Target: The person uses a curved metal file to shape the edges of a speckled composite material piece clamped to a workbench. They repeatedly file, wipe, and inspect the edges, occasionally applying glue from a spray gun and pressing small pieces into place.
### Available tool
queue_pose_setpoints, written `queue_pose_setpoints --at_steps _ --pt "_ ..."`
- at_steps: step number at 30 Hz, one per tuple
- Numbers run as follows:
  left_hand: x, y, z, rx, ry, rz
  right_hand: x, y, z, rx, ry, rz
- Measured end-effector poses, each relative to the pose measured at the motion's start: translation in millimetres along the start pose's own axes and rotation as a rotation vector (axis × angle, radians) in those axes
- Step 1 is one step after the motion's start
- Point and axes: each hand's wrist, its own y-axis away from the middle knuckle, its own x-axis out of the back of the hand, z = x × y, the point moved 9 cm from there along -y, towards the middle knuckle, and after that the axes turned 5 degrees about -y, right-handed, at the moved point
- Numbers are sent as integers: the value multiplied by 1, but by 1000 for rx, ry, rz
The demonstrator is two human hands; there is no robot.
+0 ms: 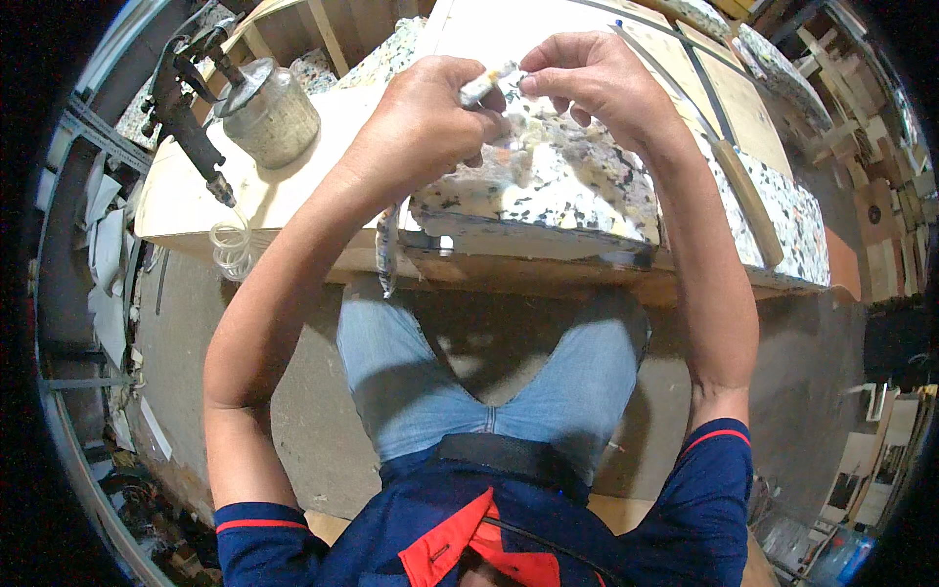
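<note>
My left hand (pixel 438 112) is closed around a small strip of pale speckled foam (pixel 479 88), whose end sticks out past the thumb. Close beside that end, my right hand (pixel 585 78) has thumb and forefinger pinched together. Whatever lies between those fingertips is too small to make out. Under both hands a thick block of speckled foam (pixel 548 201) rests at the bench's near edge, its upper face rough and torn in the middle. A narrow foam strip (pixel 386 254) hangs over the edge below my left wrist.
On the left of the wooden bench (pixel 186 201) stands a spray gun (pixel 191 117) with a grey metal cup (pixel 269 117) and a coiled clear hose (pixel 232 249). A curved wooden strip (pixel 748 205) lies on speckled foam at right. Wood pieces (pixel 885 205) are stacked beyond.
</note>
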Motion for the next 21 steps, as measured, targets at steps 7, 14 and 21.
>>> queue_pose_setpoints --at_steps 7,14,21 --pt "-8 -2 17 -173 -312 54 -8 -9 10 27 222 -65" --pt "4 21 23 -278 -516 90 -2 -8 22 -37 266 -31" --pt "-37 65 47 -450 -698 112 -4 -6 28 -64 269 23"
